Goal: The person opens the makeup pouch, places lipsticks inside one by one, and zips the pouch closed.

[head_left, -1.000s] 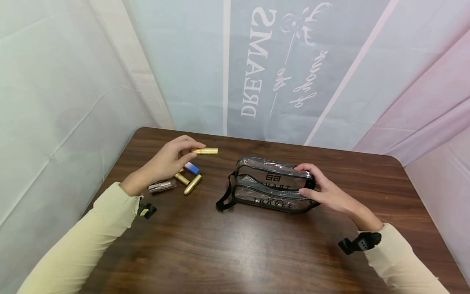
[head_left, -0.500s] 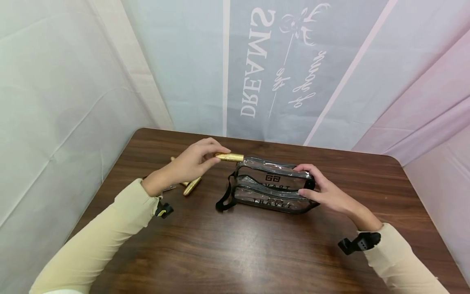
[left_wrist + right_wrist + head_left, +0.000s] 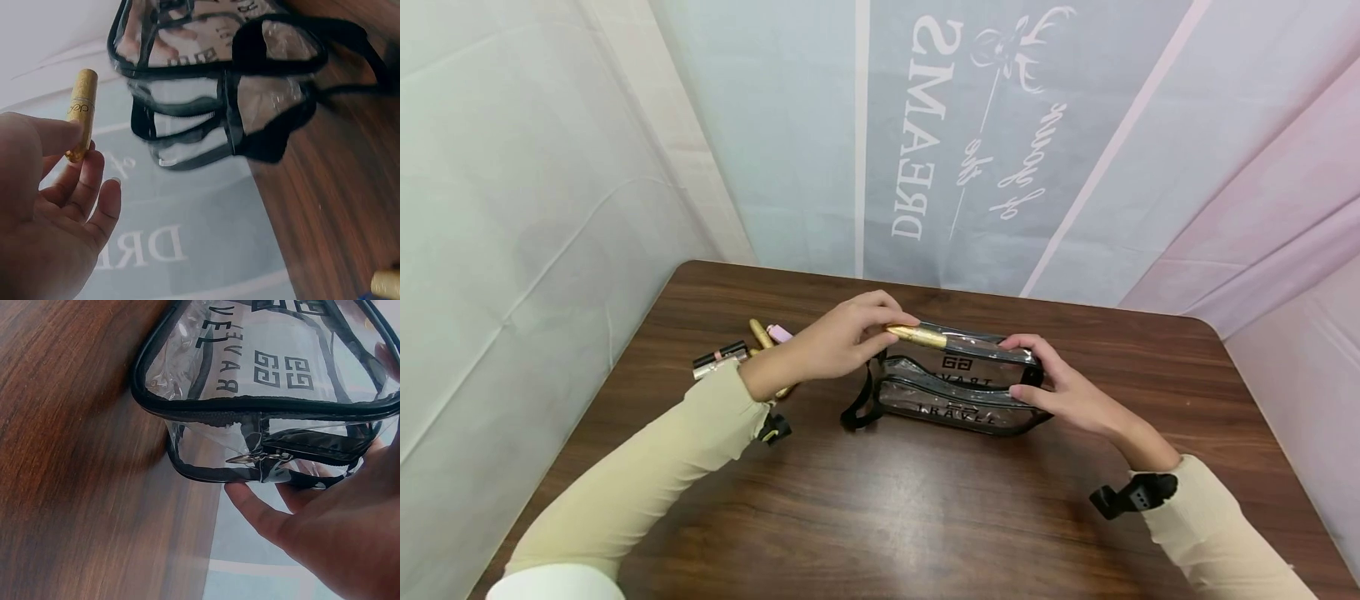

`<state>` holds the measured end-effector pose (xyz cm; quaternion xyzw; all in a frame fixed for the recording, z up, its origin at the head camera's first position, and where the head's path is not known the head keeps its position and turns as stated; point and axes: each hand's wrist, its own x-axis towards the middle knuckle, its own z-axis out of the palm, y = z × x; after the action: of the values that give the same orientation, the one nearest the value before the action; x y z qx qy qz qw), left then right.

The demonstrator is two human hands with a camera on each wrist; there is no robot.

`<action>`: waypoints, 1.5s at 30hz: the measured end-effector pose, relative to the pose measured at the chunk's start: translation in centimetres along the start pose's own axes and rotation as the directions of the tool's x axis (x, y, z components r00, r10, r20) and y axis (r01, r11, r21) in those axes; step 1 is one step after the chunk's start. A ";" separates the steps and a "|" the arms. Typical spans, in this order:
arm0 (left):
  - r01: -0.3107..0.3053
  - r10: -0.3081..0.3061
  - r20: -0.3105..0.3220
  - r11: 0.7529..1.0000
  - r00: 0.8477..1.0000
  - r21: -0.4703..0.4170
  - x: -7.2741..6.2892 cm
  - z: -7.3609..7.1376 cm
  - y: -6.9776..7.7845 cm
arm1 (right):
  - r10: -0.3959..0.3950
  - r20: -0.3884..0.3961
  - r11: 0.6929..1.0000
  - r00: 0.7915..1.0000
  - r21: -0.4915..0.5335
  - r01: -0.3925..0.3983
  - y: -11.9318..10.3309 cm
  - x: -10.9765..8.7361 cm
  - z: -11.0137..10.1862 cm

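My left hand (image 3: 850, 337) pinches a gold lipstick (image 3: 925, 336) by its tapered end, between thumb and fingers. Its flat end points right, over the top of a clear travel pouch (image 3: 951, 411) with black piping and black lettering. In the left wrist view the lipstick (image 3: 82, 111) stands beside the pouch's strap end, apart from it. My right hand (image 3: 1067, 392) grips the pouch's right end, thumb on the near edge and fingers on the far one, spreading its top. Seen from the right wrist, a zipper pull (image 3: 247, 459) hangs at that end, close to a finger.
Left of the pouch lie another gold tube (image 3: 760, 332), a pink tube (image 3: 778, 333), a black tube (image 3: 718, 354) and a silver one (image 3: 722, 364), partly behind the left forearm. A black strap loop (image 3: 859, 415) lies on the wooden table (image 3: 895, 508). Cloth backdrops (image 3: 797, 167) border it.
My left hand has carried the gold lipstick rightward from beside the other tubes to over the pouch. The right hand and pouch have stayed in place.
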<state>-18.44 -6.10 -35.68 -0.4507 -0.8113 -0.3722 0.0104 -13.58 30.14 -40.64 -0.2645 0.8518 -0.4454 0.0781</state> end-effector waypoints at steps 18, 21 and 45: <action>-0.022 0.021 0.062 0.999 0.998 0.027 2.6 3.3 0.8 | -0.019 0.004 1.000 1.000 0.013 0.019 0.4 0.4 -0.4; -0.029 0.026 0.061 0.998 0.998 0.050 2.6 3.5 0.7 | -0.026 0.009 0.999 1.000 0.034 0.026 0.4 0.5 -0.4; -0.013 0.002 0.081 0.991 0.997 0.132 2.9 4.4 0.5 | -0.033 0.005 0.998 0.999 0.060 0.033 0.4 0.7 -0.7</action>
<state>-18.36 -1.12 -37.55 -0.4669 -0.8322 -0.2990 0.0088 -14.58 30.48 -40.47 -0.2774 0.8333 -0.4713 0.0812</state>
